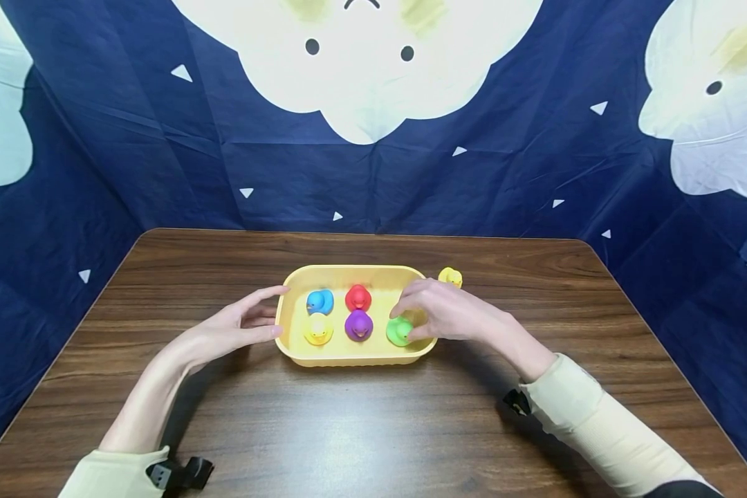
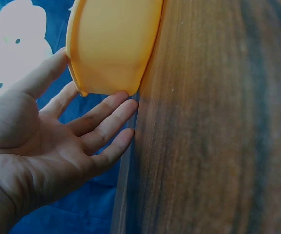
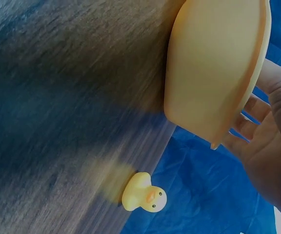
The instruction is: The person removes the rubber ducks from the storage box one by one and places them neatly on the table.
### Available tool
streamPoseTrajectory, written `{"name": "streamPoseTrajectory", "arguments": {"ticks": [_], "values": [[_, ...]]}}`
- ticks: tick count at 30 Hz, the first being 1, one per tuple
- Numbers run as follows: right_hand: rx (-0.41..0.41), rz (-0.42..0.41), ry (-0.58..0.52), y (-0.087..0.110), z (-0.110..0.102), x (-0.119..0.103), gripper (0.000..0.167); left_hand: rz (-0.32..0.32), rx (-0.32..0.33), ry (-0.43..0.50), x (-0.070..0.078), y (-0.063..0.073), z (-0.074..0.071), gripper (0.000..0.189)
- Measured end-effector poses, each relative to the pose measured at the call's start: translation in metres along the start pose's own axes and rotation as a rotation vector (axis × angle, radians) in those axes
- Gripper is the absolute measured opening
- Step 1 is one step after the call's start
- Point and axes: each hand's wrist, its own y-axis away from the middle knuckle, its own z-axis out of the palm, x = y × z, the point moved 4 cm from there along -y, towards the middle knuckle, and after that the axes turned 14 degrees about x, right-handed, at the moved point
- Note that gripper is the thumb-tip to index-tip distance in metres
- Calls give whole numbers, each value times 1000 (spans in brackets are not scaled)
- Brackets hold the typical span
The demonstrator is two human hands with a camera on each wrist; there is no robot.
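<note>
A pale yellow plastic basin [image 1: 348, 361] stands on the table, its right end also in the right wrist view. Inside are rubber ducks: blue [image 1: 320, 302], red [image 1: 357, 298], yellow [image 1: 318, 330], purple [image 1: 358, 325] and green [image 1: 398, 332]. My left hand [image 1: 239, 324] touches the basin's left end with fingers spread and fairly straight, also plain in the left wrist view. Over the basin's right end reaches my right hand [image 1: 445, 309], its thumb and fingertips pinching the green duck. In the right wrist view the basin wall hides those fingertips.
Another yellow duck [image 3: 143, 192] sits on the wooden table [image 1: 348, 429] outside the basin, just beyond my right hand. A dark blue cloth [image 1: 373, 187] with white cloud shapes hangs behind the table's far edge.
</note>
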Motion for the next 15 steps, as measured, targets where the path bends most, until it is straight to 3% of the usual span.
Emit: {"name": "streamPoseTrajectory", "arguments": {"ticks": [15], "values": [[-43,-6,30,-1,9,0,31,8,5,-3,0,0,0,72]]}}
